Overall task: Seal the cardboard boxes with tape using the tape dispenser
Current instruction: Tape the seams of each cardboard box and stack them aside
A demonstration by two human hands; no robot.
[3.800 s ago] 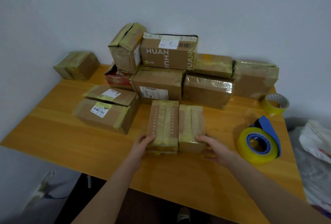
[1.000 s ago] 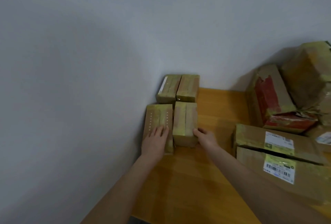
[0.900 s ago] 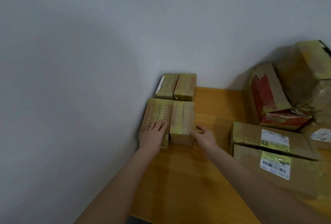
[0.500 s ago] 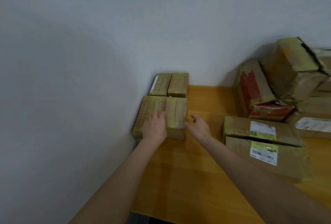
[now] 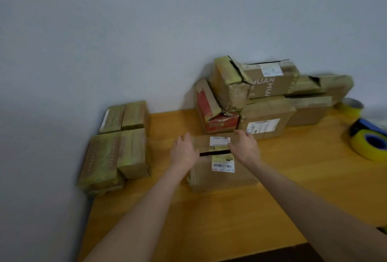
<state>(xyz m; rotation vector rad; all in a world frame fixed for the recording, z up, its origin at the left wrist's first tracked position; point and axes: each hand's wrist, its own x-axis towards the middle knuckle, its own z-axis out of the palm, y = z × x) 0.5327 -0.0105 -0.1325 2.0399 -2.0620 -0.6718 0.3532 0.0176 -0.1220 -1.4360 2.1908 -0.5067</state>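
Head view: both hands rest on a labelled cardboard box (image 5: 222, 163) near the middle of the tabletop (image 5: 209, 219). Left hand (image 5: 184, 150) lies on its left top flap, fingers loosely spread; right hand (image 5: 245, 147) on the right flap, fingers curled over the far edge. A dark gap shows between the flaps. Tape dispenser (image 5: 369, 143) with yellow roll sits at the right edge. Taped boxes (image 5: 117, 146) line the left edge; a stacked pile (image 5: 261, 98) stands along the back edge.

Both forearms are bare, with no sleeves in view; the left hand (image 5: 184, 152) and right hand (image 5: 245, 148) wear nothing.
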